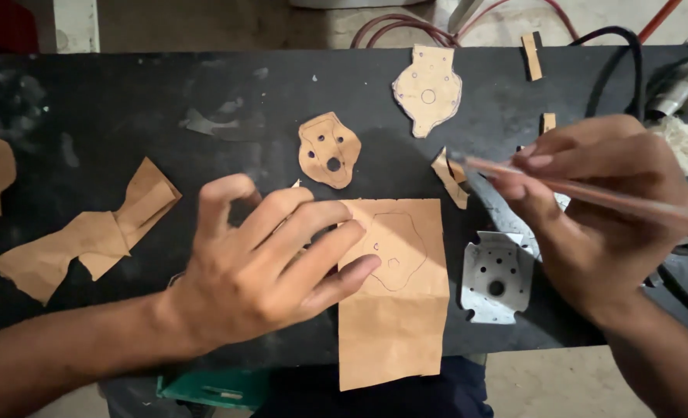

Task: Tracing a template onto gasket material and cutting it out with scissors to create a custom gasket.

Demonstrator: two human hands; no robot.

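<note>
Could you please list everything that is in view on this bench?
Sheet: one, tan, front middle, a traced outline on it, overhanging the bench edge.
Cut gaskets: two, tan, one with holes at centre, one at the back.
Scraps: a large tan one at left, small ones by the pencil tip, one at the far left edge.
Plate: one, grey metal with holes, right of the sheet.
Bench: one, black, scuffed.
Cables: several, red and black, back right.
Pencil: one, pale reddish, in the right hand.
Left hand: fingers pressing on the sheet.
Right hand: holding the pencil above the plate.
</note>
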